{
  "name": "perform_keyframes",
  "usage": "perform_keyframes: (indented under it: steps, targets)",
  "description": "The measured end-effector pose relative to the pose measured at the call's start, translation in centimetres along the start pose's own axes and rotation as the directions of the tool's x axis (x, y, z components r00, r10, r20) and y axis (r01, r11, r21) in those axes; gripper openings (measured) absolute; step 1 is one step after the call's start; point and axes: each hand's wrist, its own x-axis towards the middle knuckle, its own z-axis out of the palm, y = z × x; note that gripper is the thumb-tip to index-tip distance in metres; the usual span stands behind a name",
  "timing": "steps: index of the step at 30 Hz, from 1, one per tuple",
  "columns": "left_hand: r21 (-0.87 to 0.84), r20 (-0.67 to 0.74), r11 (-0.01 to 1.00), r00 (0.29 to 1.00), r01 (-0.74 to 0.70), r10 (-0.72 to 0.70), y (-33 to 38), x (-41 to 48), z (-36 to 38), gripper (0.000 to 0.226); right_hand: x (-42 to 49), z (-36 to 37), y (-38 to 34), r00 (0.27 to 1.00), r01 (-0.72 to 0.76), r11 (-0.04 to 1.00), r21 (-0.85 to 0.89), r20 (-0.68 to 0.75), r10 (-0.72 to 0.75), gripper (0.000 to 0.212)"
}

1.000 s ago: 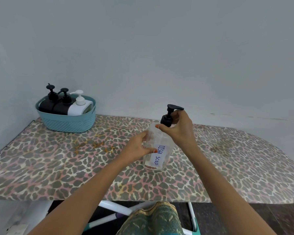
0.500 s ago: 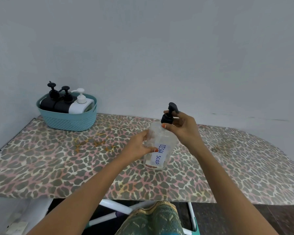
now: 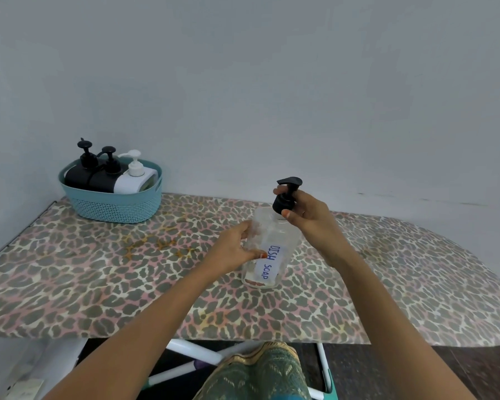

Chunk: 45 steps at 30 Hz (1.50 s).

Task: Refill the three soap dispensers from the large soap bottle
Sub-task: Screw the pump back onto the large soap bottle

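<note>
Head view: one camera, looking down at both hands.
Left hand (image 3: 231, 249): fingers wrapped round the body of the clear plastic pump bottle labelled DISH SOAP (image 3: 269, 243).
Right hand (image 3: 309, 217): fingers clasp the black pump collar (image 3: 283, 202), just above the left fingers.
Bottle: upright between both hands, on the leopard-print board (image 3: 98, 284).
Teal woven basket (image 3: 113, 206): well left of the left fingers, holding two black pump dispensers (image 3: 80, 176) and a white pump dispenser (image 3: 132, 180).

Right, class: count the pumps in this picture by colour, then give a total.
Black pumps: 3, two in the basket, one on the clear bottle.
White pump: 1, in the basket.
Total: 4.
</note>
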Motion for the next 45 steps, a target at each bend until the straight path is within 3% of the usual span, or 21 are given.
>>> perform_keyframes:
  steps: [5,10,12,17,19,22,28,30,34,36,40,43,45]
  targets:
    - [0.01,-0.006,1.0,1.0,0.005,-0.005,0.1,-0.2,0.0,0.054,1.1,0.4,0.0,0.98,0.029,0.994,-0.105,-0.191,-0.049,0.028]
    - [0.014,-0.004,1.0,1.0,-0.017,0.017,0.2,-0.2,-0.1,0.052,1.5,2.1,0.7,0.929,0.038,0.982,-0.187,-0.355,-0.103,0.042]
    - [0.015,-0.004,1.0,1.0,-0.018,0.018,0.2,-0.2,-0.1,0.052,1.4,2.2,0.8,0.951,0.009,0.986,-0.169,-0.303,-0.06,0.043]
    - [0.018,-0.005,1.0,1.0,-0.025,0.025,0.1,-0.1,-0.1,0.054,0.1,0.2,0.1,0.999,0.018,0.996,0.082,0.025,-0.02,0.041]
    - [0.026,-0.003,0.999,1.0,-0.021,0.021,0.1,-0.1,0.0,0.054,0.1,-0.4,0.2,1.0,0.018,0.996,0.086,0.01,-0.019,0.04]
    - [0.023,-0.007,1.0,1.0,-0.018,0.018,0.1,-0.1,0.1,0.054,0.8,0.0,0.3,0.991,0.011,1.0,0.018,-0.13,-0.009,0.033]
    - [0.018,-0.005,0.999,1.0,-0.028,0.028,0.0,-0.1,0.0,0.054,1.4,2.2,0.7,0.957,0.03,0.996,-0.079,-0.287,-0.052,0.046]
    - [0.02,-0.005,0.999,1.0,-0.027,0.027,-0.1,0.0,0.0,0.055,1.3,1.9,0.9,0.975,0.015,0.999,-0.046,-0.221,-0.025,0.046]
    - [0.011,-0.003,1.0,1.0,-0.02,0.02,-0.2,0.2,0.1,0.055,0.5,-0.3,0.9,0.998,0.0,0.998,0.064,0.06,-0.004,0.046]
    - [0.025,-0.004,0.999,1.0,-0.022,0.022,-0.2,0.1,0.1,0.054,0.4,-0.8,0.7,0.996,0.001,0.997,0.076,0.093,-0.009,0.041]
    - [0.024,-0.016,0.999,0.999,-0.034,0.035,-0.1,0.0,0.2,0.052,0.9,-0.2,0.7,0.996,0.005,1.0,0.0,-0.092,-0.005,0.031]
    - [0.008,-0.024,0.999,0.999,-0.038,0.039,0.0,-0.1,0.1,0.052,1.3,1.0,1.2,0.965,-0.009,0.998,-0.069,-0.261,-0.009,0.037]
    - [-0.002,-0.022,0.999,0.999,-0.035,0.035,0.1,-0.1,0.1,0.052,1.2,1.8,1.3,0.952,0.014,0.997,-0.079,-0.302,-0.037,0.039]
